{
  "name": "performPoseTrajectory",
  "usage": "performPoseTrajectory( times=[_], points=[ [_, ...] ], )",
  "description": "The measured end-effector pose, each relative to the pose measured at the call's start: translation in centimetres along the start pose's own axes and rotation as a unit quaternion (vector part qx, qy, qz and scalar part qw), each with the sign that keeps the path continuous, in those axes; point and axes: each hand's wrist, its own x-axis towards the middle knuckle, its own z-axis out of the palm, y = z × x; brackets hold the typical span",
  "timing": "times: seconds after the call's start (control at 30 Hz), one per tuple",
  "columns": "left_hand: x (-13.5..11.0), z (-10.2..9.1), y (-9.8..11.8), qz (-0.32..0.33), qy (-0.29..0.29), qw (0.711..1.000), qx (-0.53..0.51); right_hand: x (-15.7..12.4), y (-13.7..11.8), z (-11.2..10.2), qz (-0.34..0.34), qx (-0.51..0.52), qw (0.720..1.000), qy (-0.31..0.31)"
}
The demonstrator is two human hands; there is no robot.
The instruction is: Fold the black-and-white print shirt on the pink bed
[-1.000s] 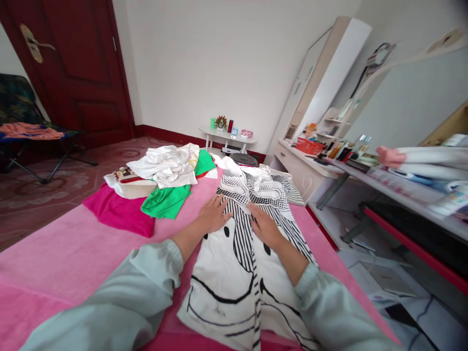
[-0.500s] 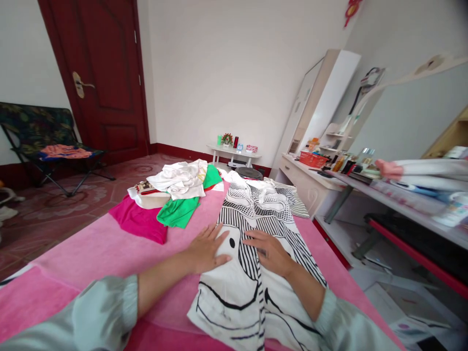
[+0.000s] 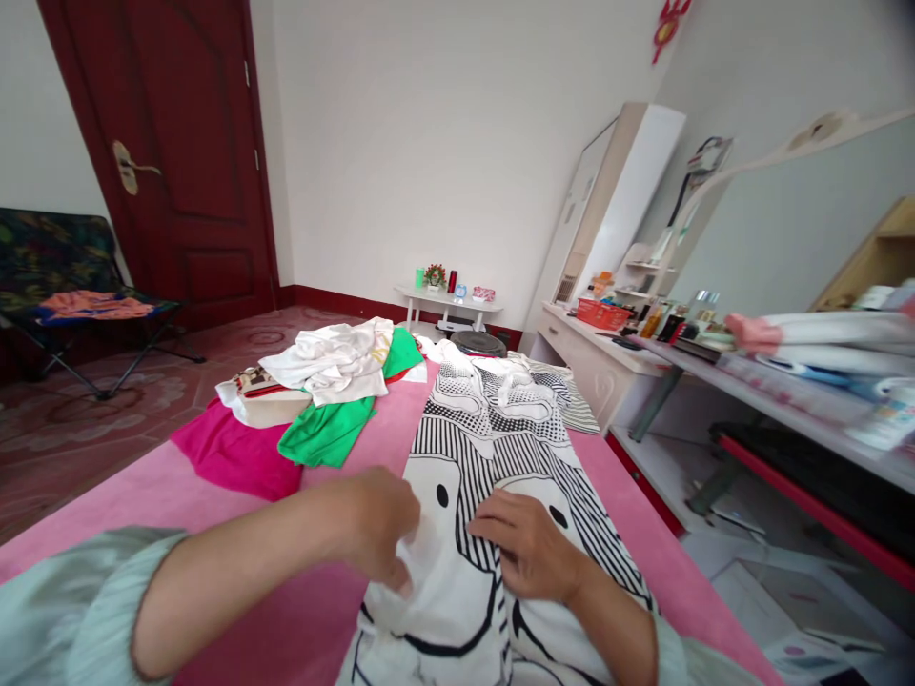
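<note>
A black-and-white printed garment [image 3: 439, 562] lies lengthwise over the pink bed cover, with stripes, dots and bold curved lines on it. My left hand [image 3: 376, 529] hovers at its left side, slightly blurred, with fingers bent and thumb apart; I see nothing between them. My right hand [image 3: 533, 543] rests on the middle of the garment, its fingers loosely bent toward the central striped strip and its thumb partly hidden. The near end of the garment runs out of view at the bottom.
A clothes heap lies left on the bed cover [image 3: 343, 534]: white cloth [image 3: 335, 357], green cloth [image 3: 325, 433] and magenta cloth [image 3: 235, 448]. A dressing table [image 3: 629, 357] with bottles and a red basket [image 3: 600, 312] stands right. A folding chair [image 3: 64, 276] stands left, near the door [image 3: 164, 143].
My left hand has lifted off the garment, come nearer and curled from a flat spread. My right hand has slid slightly toward me with fingers more bent. The view has shifted a little.
</note>
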Motion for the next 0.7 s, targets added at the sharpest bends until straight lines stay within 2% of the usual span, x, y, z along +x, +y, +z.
performPoseTrajectory(
  times=[0.1, 0.17, 0.23, 0.3, 0.37, 0.43, 0.53, 0.6, 0.7],
  points=[
    [4.4, -1.4, 1.0, -0.021, 0.090, 0.996, -0.008, -0.1, 0.1, 0.1, 0.007, 0.006, 1.000, 0.006],
    [8.7, -0.9, 0.6, -0.011, 0.184, 0.981, -0.057, -0.1, 0.1, 0.1, 0.025, 0.017, 0.999, 0.011],
    [13.2, 0.5, -0.6, -0.016, 0.260, 0.959, -0.115, -0.1, 0.2, 0.0, 0.043, 0.028, 0.999, 0.011],
    [17.0, 2.0, -1.9, -0.032, 0.283, 0.948, -0.144, -0.2, 0.2, 0.2, 0.064, 0.033, 0.997, 0.015],
    [19.6, 3.5, -3.1, -0.048, 0.289, 0.946, -0.138, -0.3, 0.3, 0.5, 0.098, 0.034, 0.994, 0.032],
    [21.0, 4.5, -3.9, -0.056, 0.300, 0.945, -0.116, -0.4, 0.7, 0.8, 0.143, 0.042, 0.987, 0.063],
    [21.7, 5.5, -4.3, -0.054, 0.312, 0.943, -0.103, -0.3, 2.5, 0.5, 0.196, 0.058, 0.973, 0.106],
    [21.7, 5.7, -4.3, -0.054, 0.314, 0.942, -0.107, 0.1, 5.3, -0.4, 0.216, 0.044, 0.968, 0.124],
    [21.7, 5.7, -4.3, -0.056, 0.320, 0.938, -0.117, 0.9, 12.2, -2.5, 0.262, -0.029, 0.952, 0.158]
  ],
)
